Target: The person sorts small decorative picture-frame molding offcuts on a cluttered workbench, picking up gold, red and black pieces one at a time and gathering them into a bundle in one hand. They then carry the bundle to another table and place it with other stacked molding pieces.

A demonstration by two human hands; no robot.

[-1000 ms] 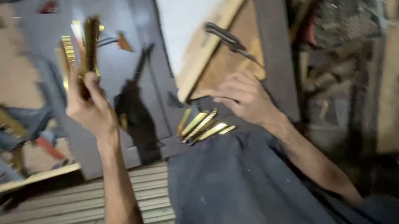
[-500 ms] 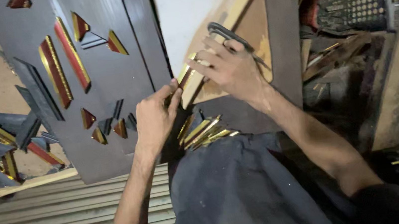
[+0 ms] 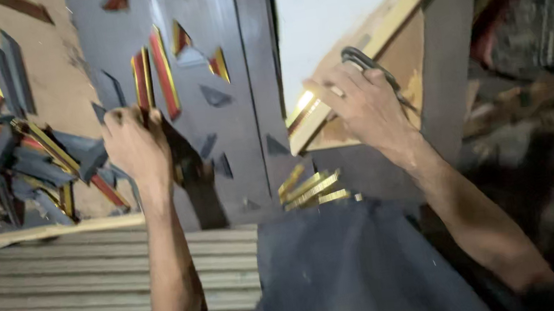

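Gold-faced trim strip [image 3: 303,107] lies against the slanted wooden frame's [image 3: 381,32] lower end, long axis along it, right hand [image 3: 361,101] pinching its upper part; left hand [image 3: 133,144] fisted on dark strips [image 3: 147,80] over the grey panel [image 3: 226,78], well apart.

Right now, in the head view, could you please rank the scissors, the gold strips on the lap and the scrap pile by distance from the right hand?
1. Scissors: touching the right hand, behind its fingers.
2. Gold strips: just below, on the lap's edge.
3. Scrap pile: far left, beyond the left hand.
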